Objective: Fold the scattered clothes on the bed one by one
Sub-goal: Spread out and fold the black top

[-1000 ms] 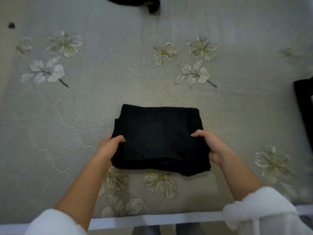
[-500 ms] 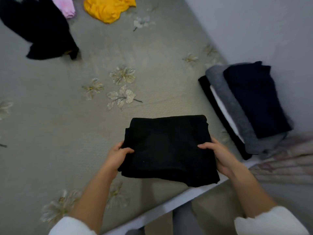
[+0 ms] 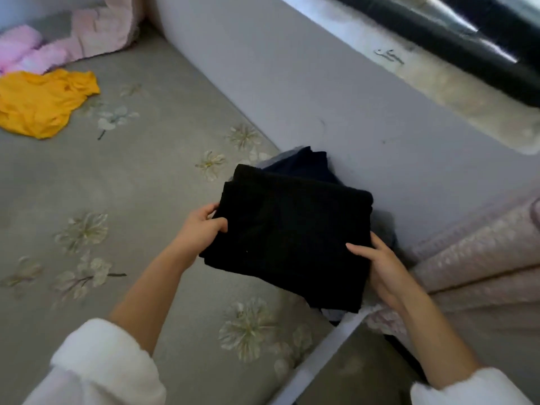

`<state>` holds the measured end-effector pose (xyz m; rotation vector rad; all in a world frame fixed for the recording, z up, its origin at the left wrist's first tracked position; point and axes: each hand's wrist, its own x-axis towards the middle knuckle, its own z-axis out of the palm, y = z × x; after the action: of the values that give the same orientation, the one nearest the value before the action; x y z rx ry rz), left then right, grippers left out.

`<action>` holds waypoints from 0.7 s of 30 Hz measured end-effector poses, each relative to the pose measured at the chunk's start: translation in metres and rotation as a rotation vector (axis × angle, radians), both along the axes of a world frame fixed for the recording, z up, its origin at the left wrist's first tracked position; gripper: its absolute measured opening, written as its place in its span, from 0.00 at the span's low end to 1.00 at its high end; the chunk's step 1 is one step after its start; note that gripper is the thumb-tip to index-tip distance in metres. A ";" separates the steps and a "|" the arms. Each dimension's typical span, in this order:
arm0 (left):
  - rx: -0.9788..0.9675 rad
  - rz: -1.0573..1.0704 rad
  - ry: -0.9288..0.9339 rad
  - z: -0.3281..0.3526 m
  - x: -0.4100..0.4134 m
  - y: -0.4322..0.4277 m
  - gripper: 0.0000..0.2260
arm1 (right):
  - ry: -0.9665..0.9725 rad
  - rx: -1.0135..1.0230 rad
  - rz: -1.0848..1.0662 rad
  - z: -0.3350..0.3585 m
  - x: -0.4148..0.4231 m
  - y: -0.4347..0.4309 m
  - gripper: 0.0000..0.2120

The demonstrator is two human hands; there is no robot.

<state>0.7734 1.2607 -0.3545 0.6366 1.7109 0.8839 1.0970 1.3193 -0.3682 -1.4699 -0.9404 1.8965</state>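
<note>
A folded black garment (image 3: 289, 232) is held between both hands over the bed's right edge. My left hand (image 3: 201, 226) grips its left side, thumb on top. My right hand (image 3: 377, 264) grips its right side, thumb on top. Under and behind it lies the stack of folded clothes (image 3: 304, 162), dark navy on top with grey showing at its edges, mostly hidden by the black garment. A crumpled yellow garment (image 3: 41, 103) and a pink garment (image 3: 26, 55) lie unfolded at the far left of the bed (image 3: 140, 182).
A pale wall (image 3: 336, 106) runs along the bed's right side, with a window ledge above. A pinkish ribbed blanket (image 3: 482, 252) lies at the right. A pink pillow or cover (image 3: 102, 27) sits at the far end. The bed's white edge (image 3: 321, 358) crosses the lower middle.
Both hands have carried the folded black garment to the right, from the middle of the bed to over the stack by the wall. The view has turned right with it.
</note>
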 end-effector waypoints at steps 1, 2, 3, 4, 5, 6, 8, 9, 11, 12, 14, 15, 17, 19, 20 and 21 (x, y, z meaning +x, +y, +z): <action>0.017 -0.051 0.027 0.006 0.006 0.023 0.20 | 0.007 0.001 -0.038 -0.001 0.009 0.007 0.28; 0.034 -0.102 0.060 0.012 0.013 0.045 0.20 | 0.010 -0.001 -0.070 -0.003 0.017 0.013 0.27; 0.054 -0.152 0.095 0.017 0.019 0.066 0.20 | 0.008 -0.006 -0.100 -0.006 0.023 0.017 0.26; 0.073 -0.193 0.130 0.021 0.026 0.085 0.21 | 0.010 -0.018 -0.130 -0.010 0.028 0.020 0.24; 0.091 -0.226 0.164 0.023 0.032 0.103 0.21 | 0.017 -0.032 -0.161 -0.014 0.032 0.023 0.22; 0.106 -0.249 0.192 0.024 0.037 0.121 0.20 | 0.029 -0.044 -0.190 -0.020 0.034 0.026 0.21; 0.125 -0.268 0.237 0.024 0.045 0.154 0.17 | 0.069 -0.069 -0.254 -0.029 0.034 0.030 0.19; 0.138 -0.274 0.274 0.023 0.048 0.169 0.16 | 0.097 -0.087 -0.292 -0.033 0.032 0.032 0.19; 0.173 -0.296 0.412 0.018 0.052 0.195 0.17 | 0.135 -0.131 -0.352 -0.043 0.024 0.032 0.18; 0.174 -0.320 0.530 0.012 0.054 0.203 0.19 | 0.117 -0.153 -0.365 -0.048 0.018 0.031 0.19; 0.089 -0.411 0.853 -0.006 0.060 0.209 0.22 | -0.068 -0.184 -0.374 -0.054 0.007 0.029 0.25; 0.028 -0.474 0.995 -0.016 0.065 0.205 0.23 | -0.240 -0.166 -0.375 -0.057 0.002 0.027 0.31; 0.023 -0.583 1.123 -0.035 0.081 0.192 0.24 | -0.684 0.003 -0.279 -0.059 -0.003 0.025 0.42; 0.118 -0.650 1.132 -0.056 0.098 0.176 0.25 | -0.966 0.308 -0.090 -0.058 -0.007 0.023 0.46; 0.130 -0.674 1.123 -0.066 0.106 0.167 0.26 | -0.973 0.419 0.027 -0.058 -0.010 0.023 0.47; 0.109 -0.696 1.115 -0.076 0.113 0.158 0.28 | -0.950 0.472 0.159 -0.060 -0.013 0.023 0.48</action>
<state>0.8861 1.4188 -0.4301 1.8947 2.1079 0.0576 1.0835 1.3425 -0.4284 -2.0151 -1.8033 0.8676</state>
